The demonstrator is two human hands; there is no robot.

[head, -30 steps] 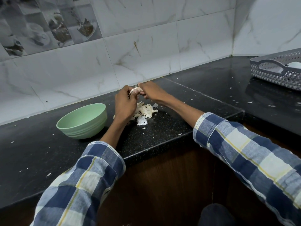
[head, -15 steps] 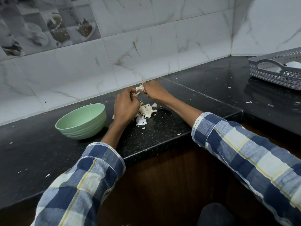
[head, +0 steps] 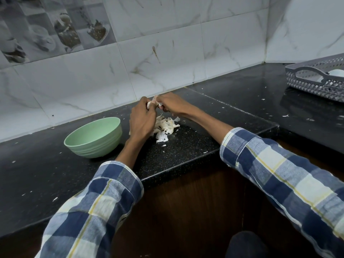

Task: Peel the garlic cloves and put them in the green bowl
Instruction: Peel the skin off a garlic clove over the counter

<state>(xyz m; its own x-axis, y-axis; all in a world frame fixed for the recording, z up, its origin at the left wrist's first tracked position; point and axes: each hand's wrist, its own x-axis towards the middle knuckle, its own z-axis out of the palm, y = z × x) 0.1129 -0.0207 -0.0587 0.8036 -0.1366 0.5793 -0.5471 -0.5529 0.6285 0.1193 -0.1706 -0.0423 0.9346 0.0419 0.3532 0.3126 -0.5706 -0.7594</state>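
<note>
My left hand and my right hand meet above the black counter, both pinching one pale garlic clove between their fingertips. A loose flap of its skin sticks up by my right thumb. Below the hands lies a heap of white garlic peels. The green bowl stands to the left of my left hand, a short gap away; its inside is hidden from this angle.
The black granite counter is strewn with small peel flakes. A grey perforated basket with a white object inside sits at the far right. Marble wall tiles rise close behind the hands. The counter's front edge runs just below the peel heap.
Both hands stayed over the peel heap, working the same clove; the fingers shifted on it and closed together again after parting slightly half a second ago.
</note>
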